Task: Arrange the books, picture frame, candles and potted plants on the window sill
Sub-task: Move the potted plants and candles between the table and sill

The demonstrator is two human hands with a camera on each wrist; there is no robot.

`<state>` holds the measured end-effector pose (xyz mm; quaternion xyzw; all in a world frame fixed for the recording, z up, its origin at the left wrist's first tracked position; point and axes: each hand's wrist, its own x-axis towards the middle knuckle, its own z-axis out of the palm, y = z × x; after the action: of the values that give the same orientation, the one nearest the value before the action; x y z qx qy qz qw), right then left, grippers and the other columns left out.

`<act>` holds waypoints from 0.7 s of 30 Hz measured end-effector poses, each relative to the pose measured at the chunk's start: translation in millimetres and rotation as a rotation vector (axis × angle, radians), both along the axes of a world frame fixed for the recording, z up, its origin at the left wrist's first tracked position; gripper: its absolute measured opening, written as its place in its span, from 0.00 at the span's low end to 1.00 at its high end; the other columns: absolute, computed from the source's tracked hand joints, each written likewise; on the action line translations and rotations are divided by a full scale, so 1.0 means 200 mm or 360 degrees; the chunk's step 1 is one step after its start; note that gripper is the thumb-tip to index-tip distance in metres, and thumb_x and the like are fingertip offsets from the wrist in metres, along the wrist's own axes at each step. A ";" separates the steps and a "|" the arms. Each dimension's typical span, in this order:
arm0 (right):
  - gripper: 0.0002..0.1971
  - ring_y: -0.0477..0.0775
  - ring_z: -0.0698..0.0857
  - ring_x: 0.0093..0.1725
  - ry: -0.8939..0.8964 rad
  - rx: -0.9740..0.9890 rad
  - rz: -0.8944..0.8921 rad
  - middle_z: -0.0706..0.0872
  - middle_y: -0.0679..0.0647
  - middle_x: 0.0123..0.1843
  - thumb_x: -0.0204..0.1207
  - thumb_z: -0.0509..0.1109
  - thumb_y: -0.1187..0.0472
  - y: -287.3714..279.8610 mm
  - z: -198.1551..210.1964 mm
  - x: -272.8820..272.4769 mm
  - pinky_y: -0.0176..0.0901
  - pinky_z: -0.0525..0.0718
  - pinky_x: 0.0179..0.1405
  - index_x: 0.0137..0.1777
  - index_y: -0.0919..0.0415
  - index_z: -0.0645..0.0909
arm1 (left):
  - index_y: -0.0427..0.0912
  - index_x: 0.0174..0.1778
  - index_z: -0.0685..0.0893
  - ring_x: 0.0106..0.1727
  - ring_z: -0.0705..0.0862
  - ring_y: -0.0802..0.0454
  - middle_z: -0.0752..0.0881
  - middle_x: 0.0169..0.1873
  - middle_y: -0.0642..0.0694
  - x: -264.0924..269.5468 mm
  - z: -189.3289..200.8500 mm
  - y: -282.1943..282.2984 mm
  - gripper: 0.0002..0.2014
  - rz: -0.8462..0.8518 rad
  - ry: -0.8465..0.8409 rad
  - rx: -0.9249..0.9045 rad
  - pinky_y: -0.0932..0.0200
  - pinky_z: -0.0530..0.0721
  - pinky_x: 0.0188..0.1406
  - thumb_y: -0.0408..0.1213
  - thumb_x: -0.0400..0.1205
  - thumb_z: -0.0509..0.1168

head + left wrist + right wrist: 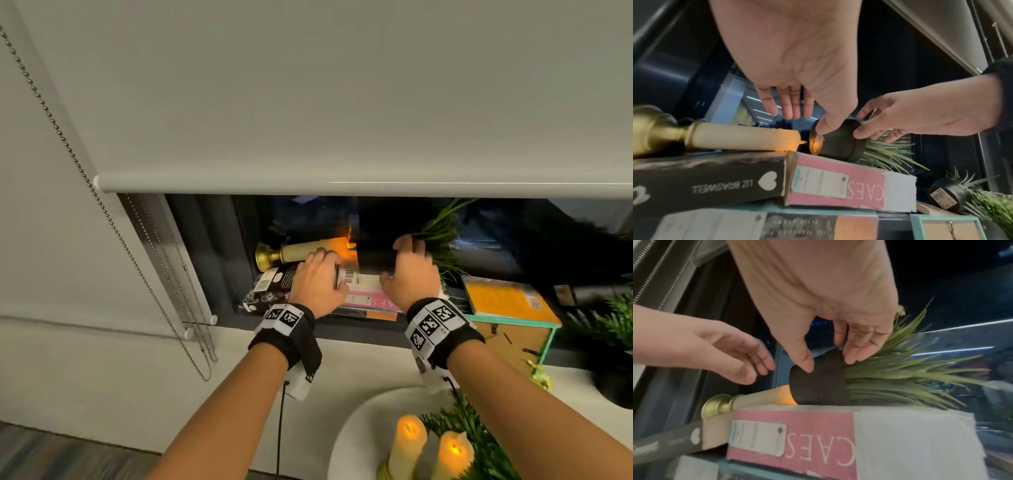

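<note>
A black potted plant (375, 253) lies on its side on the pink book (363, 298), its grass leaves pointing right. My right hand (394, 262) grips the pot (818, 382), thumb on the near side and fingers over the rim. My left hand (334, 270) hovers with relaxed fingers, its thumb touching the pot's base (816, 142). A lit candle (308, 250) in a gold holder (265, 258) lies flat, its tip against the pot's base. It rests on a black book (274, 284) beside the pink one.
An orange book (507, 301) lies on a teal picture frame (548, 342) to the right. A second potted plant (945, 198) lies tipped there too. The roller blind (342, 102) hangs low over the sill. A round white table (359, 428) below holds two lit candles (407, 442) and greenery.
</note>
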<state>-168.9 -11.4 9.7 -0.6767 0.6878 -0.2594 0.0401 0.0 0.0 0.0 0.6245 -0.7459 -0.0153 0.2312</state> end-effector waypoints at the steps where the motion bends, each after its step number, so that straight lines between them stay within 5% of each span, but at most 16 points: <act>1: 0.32 0.66 0.77 0.65 -0.0014 -0.0013 -0.0025 0.73 0.62 0.67 0.70 0.75 0.58 -0.02 0.01 0.00 0.60 0.81 0.59 0.72 0.60 0.66 | 0.45 0.66 0.76 0.63 0.76 0.46 0.78 0.61 0.45 -0.01 0.00 -0.03 0.21 -0.0017 -0.0015 0.0002 0.50 0.75 0.63 0.43 0.76 0.67; 10: 0.25 0.64 0.80 0.63 -0.0144 -0.0083 0.0055 0.81 0.61 0.61 0.73 0.72 0.63 -0.13 0.03 0.02 0.56 0.80 0.58 0.69 0.61 0.69 | 0.48 0.81 0.60 0.71 0.75 0.39 0.69 0.76 0.41 -0.09 0.03 -0.25 0.38 -0.0212 -0.0011 0.0109 0.45 0.77 0.68 0.42 0.75 0.68; 15: 0.18 0.63 0.85 0.45 -0.0287 -0.0076 0.0234 0.84 0.57 0.42 0.71 0.71 0.70 -0.10 0.03 -0.01 0.56 0.84 0.45 0.57 0.58 0.70 | 0.46 0.82 0.59 0.76 0.70 0.42 0.70 0.77 0.43 -0.16 0.02 -0.28 0.42 -0.0240 -0.0093 0.0065 0.45 0.67 0.75 0.46 0.72 0.71; 18: 0.16 0.60 0.83 0.42 -0.0272 -0.0080 0.0350 0.82 0.56 0.41 0.71 0.69 0.72 -0.06 0.04 0.00 0.55 0.83 0.44 0.50 0.56 0.68 | 0.46 0.81 0.59 0.77 0.67 0.45 0.72 0.75 0.44 -0.19 0.02 -0.27 0.44 -0.0173 -0.0140 0.0000 0.45 0.58 0.77 0.49 0.71 0.72; 21: 0.17 0.59 0.79 0.41 -0.0146 -0.0112 0.0451 0.80 0.56 0.42 0.70 0.69 0.72 -0.02 0.07 0.00 0.51 0.77 0.39 0.46 0.54 0.65 | 0.46 0.81 0.59 0.75 0.71 0.45 0.77 0.70 0.43 -0.21 0.03 -0.25 0.44 -0.0195 -0.0070 -0.0026 0.45 0.60 0.76 0.51 0.70 0.71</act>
<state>-168.5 -14.5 23.2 -0.7555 0.5735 -0.3056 0.0839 -41.1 -50.0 6.6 0.5759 -0.7877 -0.0098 0.2185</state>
